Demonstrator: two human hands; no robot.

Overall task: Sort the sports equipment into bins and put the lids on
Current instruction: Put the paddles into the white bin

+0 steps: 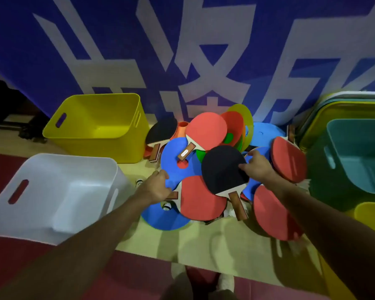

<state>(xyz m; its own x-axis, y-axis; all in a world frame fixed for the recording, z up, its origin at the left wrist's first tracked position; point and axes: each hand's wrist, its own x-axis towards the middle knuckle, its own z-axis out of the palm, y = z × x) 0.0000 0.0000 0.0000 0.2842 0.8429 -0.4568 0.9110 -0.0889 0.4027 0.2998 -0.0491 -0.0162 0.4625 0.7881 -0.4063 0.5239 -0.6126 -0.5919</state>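
A heap of table tennis paddles and flat cone discs lies on the floor between the bins. My left hand [156,185] grips the edge of a blue disc [173,167] at the heap's left side. My right hand [258,166] pinches the right edge of a black paddle [222,169] on top of the heap. Red paddles lie around it: one at the top [206,129], one in front [200,199], one at the right [288,158]. A shuttlecock [166,206] sits on another blue disc below my left hand.
An empty yellow bin [100,126] stands at the back left, an empty white bin [52,191] at the front left. A teal bin [355,156] stands at the right with stacked lids [351,102] behind it. A blue banner wall closes off the back.
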